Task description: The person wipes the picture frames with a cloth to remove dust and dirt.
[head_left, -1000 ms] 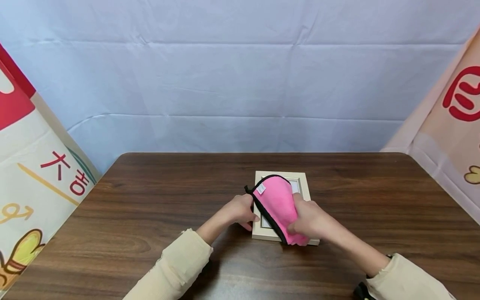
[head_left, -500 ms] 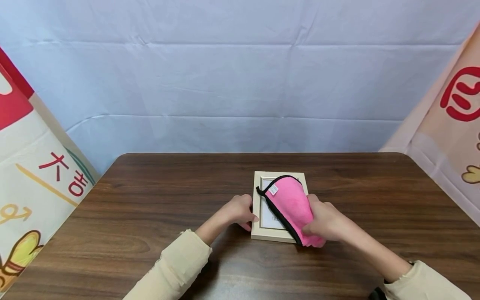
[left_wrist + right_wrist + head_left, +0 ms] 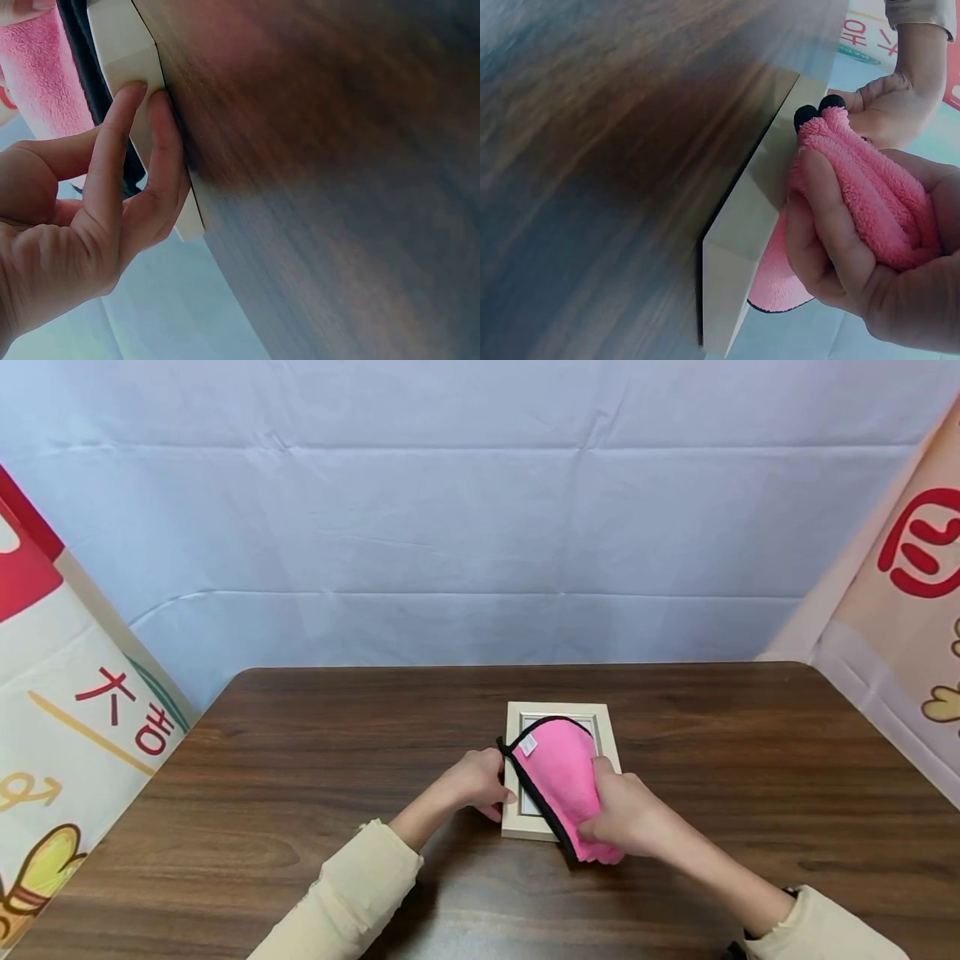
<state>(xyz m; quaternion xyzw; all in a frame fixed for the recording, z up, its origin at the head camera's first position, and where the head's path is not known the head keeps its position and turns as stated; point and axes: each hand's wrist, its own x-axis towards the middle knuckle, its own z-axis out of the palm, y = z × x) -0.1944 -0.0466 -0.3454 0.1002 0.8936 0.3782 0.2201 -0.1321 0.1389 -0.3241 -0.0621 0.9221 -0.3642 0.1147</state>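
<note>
A cream picture frame [image 3: 512, 825] lies flat on the table, its pane largely covered by a pink cloth [image 3: 558, 768] with black edging and a small white tag. My left hand [image 3: 480, 781] holds the frame by its left edge; in the left wrist view two fingertips [image 3: 131, 94] press the frame's side [image 3: 142, 67]. With my right hand [image 3: 626, 810] I grip the bunched cloth from the right, over the pane. The right wrist view shows the folded cloth [image 3: 862, 180] between thumb and curled fingers, just above the frame's edge [image 3: 757, 191].
The dark wood-grain table [image 3: 300, 760] extends around the frame on all sides. Behind it hangs a pale blue cloth backdrop [image 3: 412, 527]. Printed sheets with red characters stand at the left [image 3: 67, 693] and right [image 3: 885, 635].
My right hand slid the cloth right across the frame, then back left, and it now sits slightly nearer me than a second ago. The left hand and frame stayed nearly still.
</note>
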